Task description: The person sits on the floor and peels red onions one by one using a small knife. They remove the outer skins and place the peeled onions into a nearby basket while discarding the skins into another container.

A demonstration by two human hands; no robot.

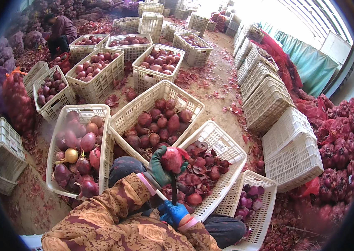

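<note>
A red onion [171, 160] with loose skin is gripped by my left hand [159, 168], in a dark green glove. Just below it, my right hand [174, 212], in a blue glove, is closed around a hand tool [174, 189]. A dark narrow strip and a pale strip of it show; its exact kind is unclear. Beneath the onion, a tilted white plastic crate [227, 142] holds loose onion skins [199, 169] and a few onions. Ahead stands a cream crate [127, 117] partly filled with red onions [161, 125].
On the left, a crate [51, 150] holds larger onions, one of them yellow. At lower right, another crate [263, 216] contains purple peeled onions [248, 200]. Stacked crates [268, 97] and net sacks [337, 150] line the right side. A person [61, 34] sits at upper left.
</note>
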